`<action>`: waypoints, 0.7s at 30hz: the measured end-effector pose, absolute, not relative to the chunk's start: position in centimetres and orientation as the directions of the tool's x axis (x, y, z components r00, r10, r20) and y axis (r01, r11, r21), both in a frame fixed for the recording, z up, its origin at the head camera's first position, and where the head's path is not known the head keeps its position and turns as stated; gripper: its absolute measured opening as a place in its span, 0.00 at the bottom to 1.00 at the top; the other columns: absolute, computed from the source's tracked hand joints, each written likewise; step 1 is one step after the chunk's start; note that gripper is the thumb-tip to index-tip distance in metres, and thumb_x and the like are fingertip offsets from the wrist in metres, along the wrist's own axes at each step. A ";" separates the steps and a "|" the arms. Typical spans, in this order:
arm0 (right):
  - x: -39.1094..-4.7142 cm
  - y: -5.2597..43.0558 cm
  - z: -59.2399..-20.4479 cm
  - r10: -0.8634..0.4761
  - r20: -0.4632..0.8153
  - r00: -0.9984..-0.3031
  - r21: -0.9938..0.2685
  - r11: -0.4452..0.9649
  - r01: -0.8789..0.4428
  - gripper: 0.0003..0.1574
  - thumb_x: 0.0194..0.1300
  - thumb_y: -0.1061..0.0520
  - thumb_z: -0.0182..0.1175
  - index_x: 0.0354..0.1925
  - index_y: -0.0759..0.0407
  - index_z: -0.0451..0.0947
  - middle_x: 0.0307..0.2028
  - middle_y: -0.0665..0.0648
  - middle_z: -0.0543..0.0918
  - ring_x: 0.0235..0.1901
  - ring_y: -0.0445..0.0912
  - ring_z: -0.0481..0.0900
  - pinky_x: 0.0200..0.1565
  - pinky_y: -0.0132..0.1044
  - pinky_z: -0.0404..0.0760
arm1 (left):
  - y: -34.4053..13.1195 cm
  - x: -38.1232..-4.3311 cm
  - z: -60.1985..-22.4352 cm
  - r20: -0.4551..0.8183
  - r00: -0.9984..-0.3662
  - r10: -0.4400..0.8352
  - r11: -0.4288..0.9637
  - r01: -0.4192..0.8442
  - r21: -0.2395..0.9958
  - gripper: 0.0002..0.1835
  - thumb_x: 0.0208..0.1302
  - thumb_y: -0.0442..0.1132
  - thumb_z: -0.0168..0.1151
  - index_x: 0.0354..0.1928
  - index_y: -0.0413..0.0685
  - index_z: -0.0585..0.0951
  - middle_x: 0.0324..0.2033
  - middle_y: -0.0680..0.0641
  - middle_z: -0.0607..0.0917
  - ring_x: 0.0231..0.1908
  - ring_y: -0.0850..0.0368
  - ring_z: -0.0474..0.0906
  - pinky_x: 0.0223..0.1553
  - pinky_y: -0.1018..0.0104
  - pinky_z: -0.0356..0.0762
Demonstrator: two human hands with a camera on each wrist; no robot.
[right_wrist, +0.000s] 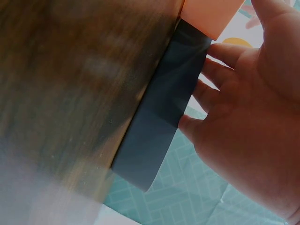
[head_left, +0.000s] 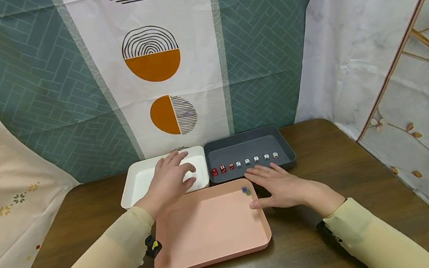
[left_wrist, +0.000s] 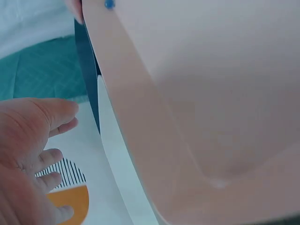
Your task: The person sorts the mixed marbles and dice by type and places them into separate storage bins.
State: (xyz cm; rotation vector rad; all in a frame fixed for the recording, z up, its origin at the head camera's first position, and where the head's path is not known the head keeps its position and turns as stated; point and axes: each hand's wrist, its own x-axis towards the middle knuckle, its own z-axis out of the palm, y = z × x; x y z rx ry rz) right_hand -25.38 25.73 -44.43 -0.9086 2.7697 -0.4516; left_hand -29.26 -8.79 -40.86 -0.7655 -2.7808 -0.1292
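Note:
My left hand [head_left: 168,180] hovers over the white tray [head_left: 132,187], fingers loosely bent, with nothing seen between them in the left wrist view. At the right side of the pink tray [head_left: 209,226], my right hand [head_left: 279,185] is spread, its fingertips right at the front rim of the dark grey tray [head_left: 241,141]. Its thumb reaches over the pink tray's right rim. Two small marbles, a blue marble [head_left: 244,189] and a greenish marble [head_left: 248,192], lie in that tray's far right corner. Three red dice [head_left: 222,169] and several white dice [head_left: 256,159] form a row in the grey tray.
The white and grey trays stand side by side at the back of the brown wooden table [head_left: 304,252], with the pink tray in front of them. Patterned cloth [head_left: 266,38] hangs behind the table and along both sides.

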 end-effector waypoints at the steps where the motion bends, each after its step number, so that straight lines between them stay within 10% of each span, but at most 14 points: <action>1: -25.4 25.7 -44.4 -0.604 -0.086 -0.793 -0.343 0.765 -0.545 0.61 0.77 0.25 0.61 0.89 0.58 0.55 0.87 0.62 0.56 0.87 0.62 0.47 0.83 0.66 0.38 | -8.6 -29.2 -40.9 0.263 -0.828 0.496 0.855 0.519 0.022 0.11 0.71 0.41 0.78 0.52 0.49 0.92 0.75 0.34 0.76 0.79 0.29 0.64 0.75 0.24 0.60; 21: -25.5 25.8 -44.4 -0.596 -0.098 -0.797 -0.339 0.773 -0.536 0.62 0.77 0.23 0.59 0.89 0.56 0.54 0.87 0.61 0.55 0.87 0.62 0.47 0.83 0.66 0.38 | -4.6 -27.8 -41.5 0.233 -0.772 0.591 0.782 0.620 0.071 0.11 0.72 0.39 0.77 0.54 0.54 0.94 0.76 0.37 0.76 0.80 0.30 0.63 0.75 0.25 0.61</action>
